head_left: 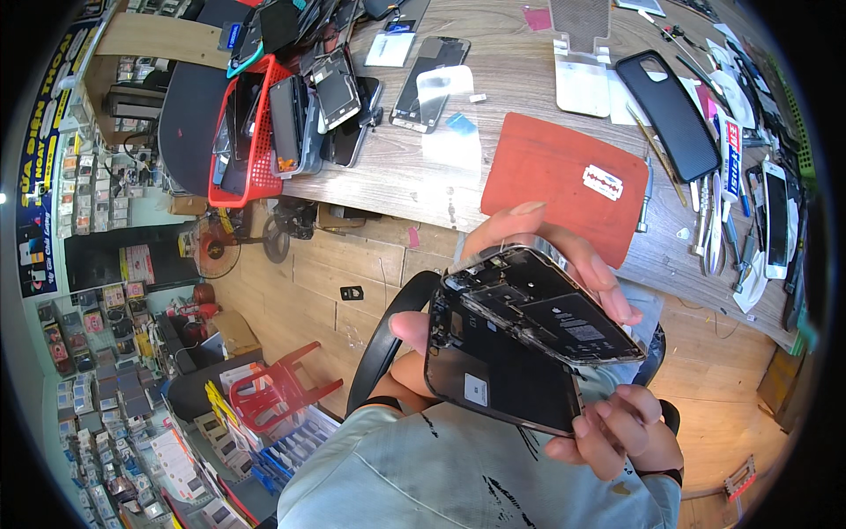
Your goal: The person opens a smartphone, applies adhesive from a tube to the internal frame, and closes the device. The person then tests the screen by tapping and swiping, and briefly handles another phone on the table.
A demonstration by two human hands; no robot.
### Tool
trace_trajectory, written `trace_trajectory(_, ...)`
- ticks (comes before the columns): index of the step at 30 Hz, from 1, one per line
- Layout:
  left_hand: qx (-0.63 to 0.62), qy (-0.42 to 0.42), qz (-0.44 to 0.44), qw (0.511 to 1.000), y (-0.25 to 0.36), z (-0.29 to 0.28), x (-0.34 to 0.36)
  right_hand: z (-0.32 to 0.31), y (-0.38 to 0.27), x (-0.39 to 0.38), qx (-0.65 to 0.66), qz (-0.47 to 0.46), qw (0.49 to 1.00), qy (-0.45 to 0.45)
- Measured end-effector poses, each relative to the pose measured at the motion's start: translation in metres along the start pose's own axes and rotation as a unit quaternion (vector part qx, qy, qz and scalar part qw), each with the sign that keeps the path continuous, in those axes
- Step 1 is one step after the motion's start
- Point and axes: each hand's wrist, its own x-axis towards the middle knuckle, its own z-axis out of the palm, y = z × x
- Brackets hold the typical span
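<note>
I hold an opened phone in both hands above my lap. Its upper half [564, 326], with battery and internal parts showing, is tilted over the dark flat lower half [502, 379]; the two appear joined along one side. My left hand [582, 264] wraps round the phone from behind, fingers along the top and thumb at the left edge. My right hand [621, 428] grips the lower half's right corner with bent fingers. Just beyond, on the desk, lie a red mat [546, 167] and a razor blade [602, 182] on it.
The wooden desk [352, 192] carries a red basket [264, 176] of phones, a black phone case [667, 115], a white phone [775, 220] and several tools. Below are a chair armrest [383, 339], a red plastic stool [282, 392], a fan [216, 247] and packed shelves at the left.
</note>
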Motion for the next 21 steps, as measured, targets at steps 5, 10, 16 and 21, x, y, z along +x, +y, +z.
trace_trajectory(5,-0.010,0.013,-0.003,1.000,0.001,0.004,-0.003,-0.001,0.000,0.000,0.006,0.009,1.000,-0.004)
trace_trajectory(10,-0.020,-0.007,-0.002,1.000,-0.001,0.000,-0.003,0.000,-0.002,-0.003,0.013,0.032,0.999,0.011)
trace_trajectory(16,-0.028,-0.034,-0.029,0.999,0.001,-0.008,-0.010,-0.002,0.003,0.004,0.011,0.007,1.000,0.000)
trace_trajectory(21,0.029,0.015,-0.045,0.998,0.000,0.003,-0.006,0.005,0.013,0.011,-0.005,0.027,1.000,0.015)
